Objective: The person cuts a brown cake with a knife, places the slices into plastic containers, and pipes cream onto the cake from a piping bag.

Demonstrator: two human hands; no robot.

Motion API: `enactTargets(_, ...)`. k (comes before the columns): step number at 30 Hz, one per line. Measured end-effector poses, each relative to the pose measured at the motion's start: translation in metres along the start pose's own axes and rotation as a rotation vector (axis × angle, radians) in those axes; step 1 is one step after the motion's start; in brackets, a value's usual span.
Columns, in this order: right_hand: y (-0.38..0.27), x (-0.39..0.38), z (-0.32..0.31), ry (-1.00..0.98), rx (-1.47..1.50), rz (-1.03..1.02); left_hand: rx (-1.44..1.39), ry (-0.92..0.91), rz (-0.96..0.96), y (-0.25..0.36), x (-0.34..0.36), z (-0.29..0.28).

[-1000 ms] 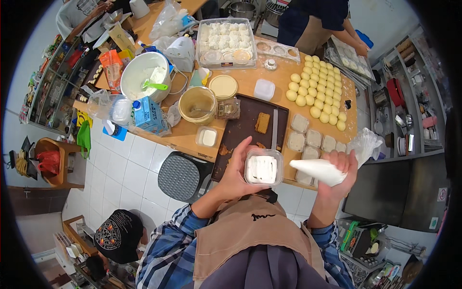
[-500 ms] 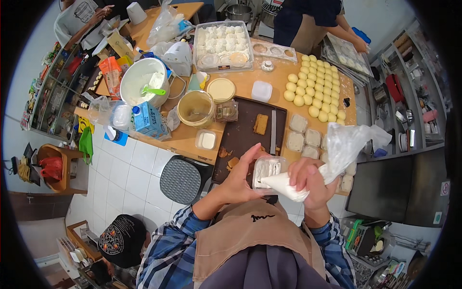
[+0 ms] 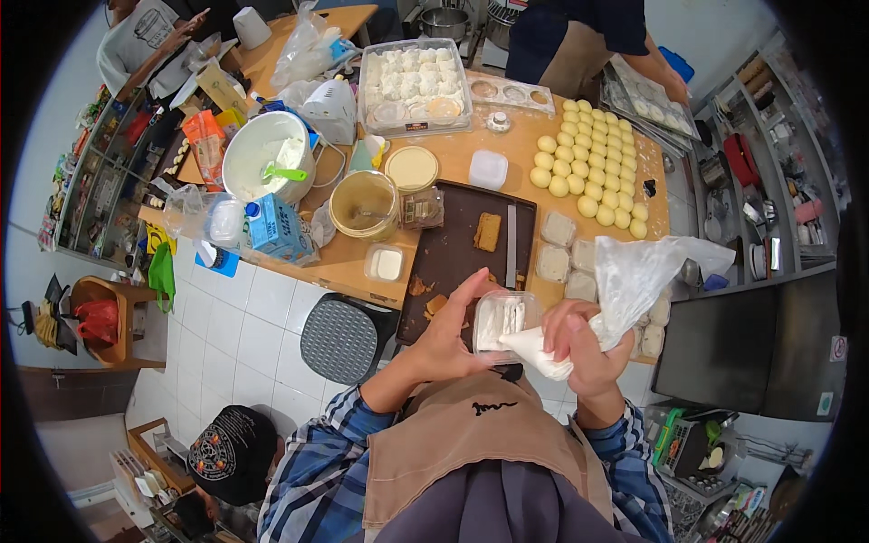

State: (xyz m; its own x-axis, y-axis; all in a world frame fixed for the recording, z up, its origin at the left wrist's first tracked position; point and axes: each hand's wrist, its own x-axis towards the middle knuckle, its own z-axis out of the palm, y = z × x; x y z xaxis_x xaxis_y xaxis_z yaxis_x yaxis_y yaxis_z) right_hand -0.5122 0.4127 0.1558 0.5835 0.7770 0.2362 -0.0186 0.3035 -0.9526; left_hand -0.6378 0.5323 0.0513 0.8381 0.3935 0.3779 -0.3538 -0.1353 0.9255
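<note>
My left hand [image 3: 450, 337] grips a small clear plastic container [image 3: 503, 360] by its sides, above the near edge of a dark brown tray [image 3: 453, 226]. White cream [image 3: 496, 319] lies in piped strips inside it. My right hand [image 3: 588, 351] is wrapped round a piping bag [image 3: 536, 351] of white cream, its tip at the container's right side. The bag's loose, clear top [image 3: 638, 271] rises past my fingers to the right. On the tray lie a piece of brown cake [image 3: 488, 232], a long knife [image 3: 511, 244] and crumbs.
Right of the tray stand several filled containers [image 3: 553, 264] and rows of pale dough balls [image 3: 593, 163]. To the left are a tub [image 3: 364, 204], a white bowl [image 3: 244, 163] with a green spatula, and a blue carton [image 3: 276, 228]. A stool [image 3: 339, 339] stands below. Another person [image 3: 579, 45] works across the table.
My right hand has moved slightly left and up with the piping bag. More white cream covers the container's inside. The bag's loose top has spread out and sagged a little.
</note>
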Motion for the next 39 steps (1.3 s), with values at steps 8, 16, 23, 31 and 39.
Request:
enactTargets(8, -0.004, 0.014, -0.014, 0.234, 0.098, -0.191, -0.009, 0.027, -0.013, -0.001, 0.001, 0.002)
enactTargets(16, 0.012, 0.009, -0.007, 0.093, -0.031, -0.238, 0.013, 0.042, -0.018, 0.002, 0.001, 0.005)
enactTargets(23, 0.003, 0.006, 0.004, 0.143, -0.148, -0.152, 0.036, 0.030, -0.023, 0.004, 0.002, 0.004)
enactTargets(31, -0.005, 0.013, -0.015, 0.129, -0.040, -0.214, -0.018, 0.076, -0.043, 0.000, 0.007, 0.001)
enactTargets(39, -0.019, 0.047, -0.044, 0.407, 0.764, -0.153, -0.978, 0.113, -0.246, -0.015, 0.025, -0.012)
